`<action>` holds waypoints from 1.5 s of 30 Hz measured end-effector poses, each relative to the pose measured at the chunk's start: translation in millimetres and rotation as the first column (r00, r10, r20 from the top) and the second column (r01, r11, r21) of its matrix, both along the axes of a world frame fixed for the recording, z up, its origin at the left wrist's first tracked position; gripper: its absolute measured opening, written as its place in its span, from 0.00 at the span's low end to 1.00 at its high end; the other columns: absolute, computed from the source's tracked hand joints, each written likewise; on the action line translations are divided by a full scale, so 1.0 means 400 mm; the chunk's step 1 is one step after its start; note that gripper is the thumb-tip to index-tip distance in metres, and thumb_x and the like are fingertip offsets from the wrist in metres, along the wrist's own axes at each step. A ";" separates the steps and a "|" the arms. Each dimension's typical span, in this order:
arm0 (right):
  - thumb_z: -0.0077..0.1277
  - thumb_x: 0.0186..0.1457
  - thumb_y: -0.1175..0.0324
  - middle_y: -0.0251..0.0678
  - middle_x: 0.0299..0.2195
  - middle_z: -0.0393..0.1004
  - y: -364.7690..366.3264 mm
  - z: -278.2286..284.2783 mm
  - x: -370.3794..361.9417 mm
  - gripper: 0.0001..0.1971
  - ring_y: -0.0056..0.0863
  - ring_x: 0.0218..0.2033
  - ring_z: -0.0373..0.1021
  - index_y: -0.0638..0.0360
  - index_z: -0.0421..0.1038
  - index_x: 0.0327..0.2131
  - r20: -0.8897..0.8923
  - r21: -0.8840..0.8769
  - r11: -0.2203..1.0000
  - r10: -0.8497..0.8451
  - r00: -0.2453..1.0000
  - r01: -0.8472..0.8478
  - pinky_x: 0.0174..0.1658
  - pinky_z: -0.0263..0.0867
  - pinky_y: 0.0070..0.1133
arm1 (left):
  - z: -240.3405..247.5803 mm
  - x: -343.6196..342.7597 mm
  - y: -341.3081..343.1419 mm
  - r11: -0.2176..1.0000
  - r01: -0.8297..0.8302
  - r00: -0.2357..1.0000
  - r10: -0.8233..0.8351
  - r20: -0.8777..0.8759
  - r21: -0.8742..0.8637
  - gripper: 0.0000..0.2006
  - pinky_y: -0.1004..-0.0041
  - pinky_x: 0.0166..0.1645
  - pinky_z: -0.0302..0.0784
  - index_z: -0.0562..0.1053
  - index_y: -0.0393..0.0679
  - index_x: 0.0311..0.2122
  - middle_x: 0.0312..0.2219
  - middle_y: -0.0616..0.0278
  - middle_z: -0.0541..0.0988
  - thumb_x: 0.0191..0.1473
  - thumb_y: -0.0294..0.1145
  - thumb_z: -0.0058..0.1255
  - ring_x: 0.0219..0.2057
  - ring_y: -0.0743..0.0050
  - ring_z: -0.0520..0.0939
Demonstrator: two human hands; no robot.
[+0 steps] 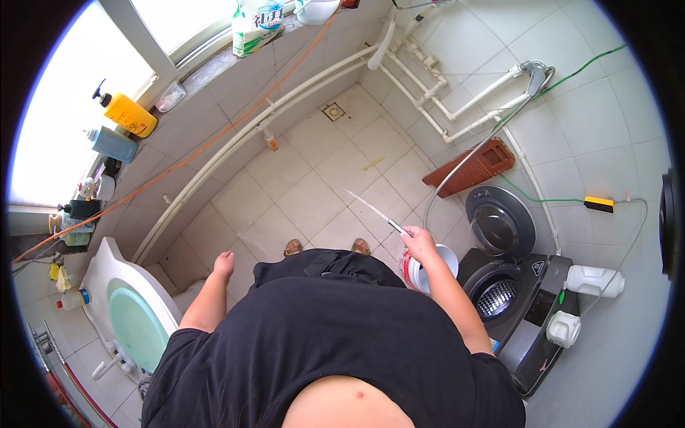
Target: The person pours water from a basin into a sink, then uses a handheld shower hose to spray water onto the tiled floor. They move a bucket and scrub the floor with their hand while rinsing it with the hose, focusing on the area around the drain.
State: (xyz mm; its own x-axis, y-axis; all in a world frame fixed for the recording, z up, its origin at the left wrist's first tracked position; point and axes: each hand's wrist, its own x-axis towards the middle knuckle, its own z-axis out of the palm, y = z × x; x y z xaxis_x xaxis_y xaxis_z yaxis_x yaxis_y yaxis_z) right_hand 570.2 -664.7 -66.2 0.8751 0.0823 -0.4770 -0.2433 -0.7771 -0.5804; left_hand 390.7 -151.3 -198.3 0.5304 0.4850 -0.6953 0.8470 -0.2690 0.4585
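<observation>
My right hand is closed around the metal end of a shower hose, held out in front of me over the floor. From its tip a thin jet of water shoots forward and to the left. The grey hose loops up to a wall tap at the far right. Below my right wrist stands a white bucket with red on its side, partly hidden by the forearm. My left hand hangs at my left side, its fingers curled in, with nothing seen in it.
Pale floor tiles spread ahead, with a drain and a yellow strip. A dark washing machine with its round door open stands right, beside a brown-red washboard. A washbasin is left; bottles line the sill.
</observation>
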 end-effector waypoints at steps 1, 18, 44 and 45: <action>0.47 0.45 0.66 0.34 0.19 0.69 0.008 -0.011 0.005 0.14 0.20 0.20 0.65 0.63 0.68 0.35 0.010 0.019 1.000 -0.019 1.000 0.019 0.25 0.61 0.18 | 0.001 -0.004 0.007 1.000 0.001 1.000 -0.001 -0.007 0.006 0.18 0.71 0.48 0.63 0.66 0.36 0.44 0.41 0.50 0.70 0.50 0.37 0.40 0.45 0.61 0.69; 0.45 0.47 0.67 0.31 0.18 0.67 0.056 -0.016 0.016 0.15 0.16 0.18 0.62 0.67 0.65 0.37 0.046 0.199 0.954 -0.235 0.971 0.222 0.18 0.58 0.15 | -0.031 -0.009 0.039 0.994 -0.086 0.996 0.087 0.012 -0.073 0.18 0.70 0.48 0.63 0.66 0.36 0.44 0.41 0.49 0.70 0.50 0.37 0.39 0.45 0.60 0.69; 0.45 0.46 0.67 0.31 0.14 0.67 -0.264 -0.029 -0.061 0.13 0.19 0.13 0.63 0.64 0.67 0.36 0.082 -0.018 0.824 -0.563 0.823 0.566 0.16 0.59 0.18 | -0.005 0.029 -0.010 0.998 -0.022 1.000 0.022 -0.009 -0.053 0.18 0.70 0.48 0.63 0.65 0.36 0.44 0.42 0.50 0.69 0.50 0.37 0.39 0.44 0.60 0.69; 0.45 0.46 0.67 0.31 0.13 0.66 -0.270 -0.029 -0.058 0.13 0.19 0.12 0.62 0.64 0.67 0.36 0.074 0.001 0.818 -0.574 0.815 0.576 0.15 0.59 0.18 | -0.010 0.030 -0.010 0.998 -0.028 1.000 0.028 -0.003 -0.058 0.18 0.70 0.48 0.63 0.65 0.36 0.44 0.41 0.50 0.70 0.50 0.37 0.39 0.44 0.60 0.69</action>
